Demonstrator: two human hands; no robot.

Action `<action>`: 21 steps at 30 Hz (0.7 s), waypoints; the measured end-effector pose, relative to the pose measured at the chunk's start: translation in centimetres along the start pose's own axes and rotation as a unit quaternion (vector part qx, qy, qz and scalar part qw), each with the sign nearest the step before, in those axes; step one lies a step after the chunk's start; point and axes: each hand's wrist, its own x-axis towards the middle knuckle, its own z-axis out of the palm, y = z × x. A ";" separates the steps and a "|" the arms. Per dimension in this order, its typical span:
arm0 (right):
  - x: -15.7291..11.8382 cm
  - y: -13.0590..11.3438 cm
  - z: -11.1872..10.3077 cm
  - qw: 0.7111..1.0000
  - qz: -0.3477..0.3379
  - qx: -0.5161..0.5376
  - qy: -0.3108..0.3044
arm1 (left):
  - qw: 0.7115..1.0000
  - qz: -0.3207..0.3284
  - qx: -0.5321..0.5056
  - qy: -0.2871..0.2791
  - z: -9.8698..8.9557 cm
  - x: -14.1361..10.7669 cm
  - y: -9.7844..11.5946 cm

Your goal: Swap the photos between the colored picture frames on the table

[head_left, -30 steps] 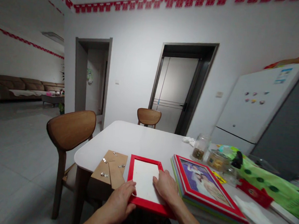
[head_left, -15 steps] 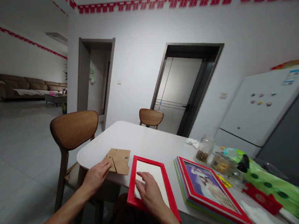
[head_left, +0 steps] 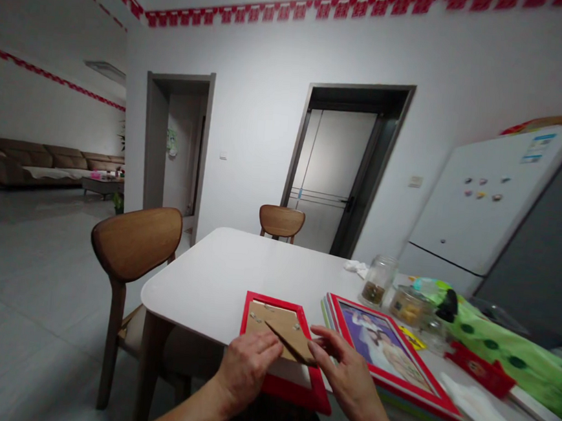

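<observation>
Lengthwise away and slightly leftward, brown board (head_left: 276, 316) in left-hand grip (head_left: 249, 367) over red frame (head_left: 295, 396), right-hand grip (head_left: 351, 379) unclear.

White wall (head_left: 254, 117) all across the back, with red trim (head_left: 257, 13) running along its top! Left of centre came a grey-framed doorway (head_left: 154, 148); right of it, a closed, pale-panelled door (head_left: 339, 144). Far right stood the white refrigerator (head_left: 436, 213) (magnets (head_left: 481, 195) and all). Around the white table (head_left: 242, 262), a near wooden chair (head_left: 137, 241) and a far wooden chair (head_left: 281, 221); beyond, over grey floor (head_left: 28, 262), a brown sofa (head_left: 59, 156) sat in dimmer light.
</observation>
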 end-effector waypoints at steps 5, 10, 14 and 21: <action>-1.0 2.8 0.7 0.997 -0.006 -0.057 -0.044 | 0.996 -0.026 -0.007 -0.081 2.1 -1.3 1.2; -0.5 3.8 2.4 0.983 -0.060 -0.147 -0.090 | 0.989 -0.081 -0.020 -0.120 2.2 -1.2 0.8; 0.1 3.8 3.6 0.972 -0.079 -0.195 -0.105 | 0.973 -0.118 -0.064 -0.188 0.9 -0.7 0.6; -0.5 3.8 4.5 0.959 -0.110 -0.245 -0.090 | 0.959 -0.157 -0.089 -0.219 -0.8 -2.1 -0.6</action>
